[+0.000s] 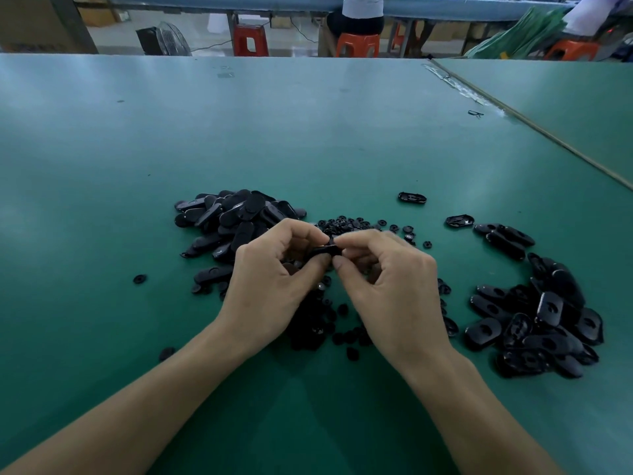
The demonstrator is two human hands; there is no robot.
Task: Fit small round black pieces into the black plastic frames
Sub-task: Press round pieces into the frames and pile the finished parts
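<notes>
A black plastic frame (323, 250) is pinched between thumb and fingers of my left hand (270, 286), just above the table. My right hand (387, 286) meets it from the right, its fingertips pinched on a small round black piece (331, 240) at the frame's top edge. Much of both parts is hidden by my fingers. Loose small round pieces (349, 225) lie scattered behind and under my hands. A heap of black frames (236, 217) lies to the left, and another heap of frames (537, 323) lies to the right.
The green table (308, 132) stretches far ahead, with a seam (513, 111) at the right. Two single frames (412, 197) lie apart behind the round pieces. Stray round pieces (139, 279) lie at the left. Beyond the far edge, a person sits on an orange stool (358, 44).
</notes>
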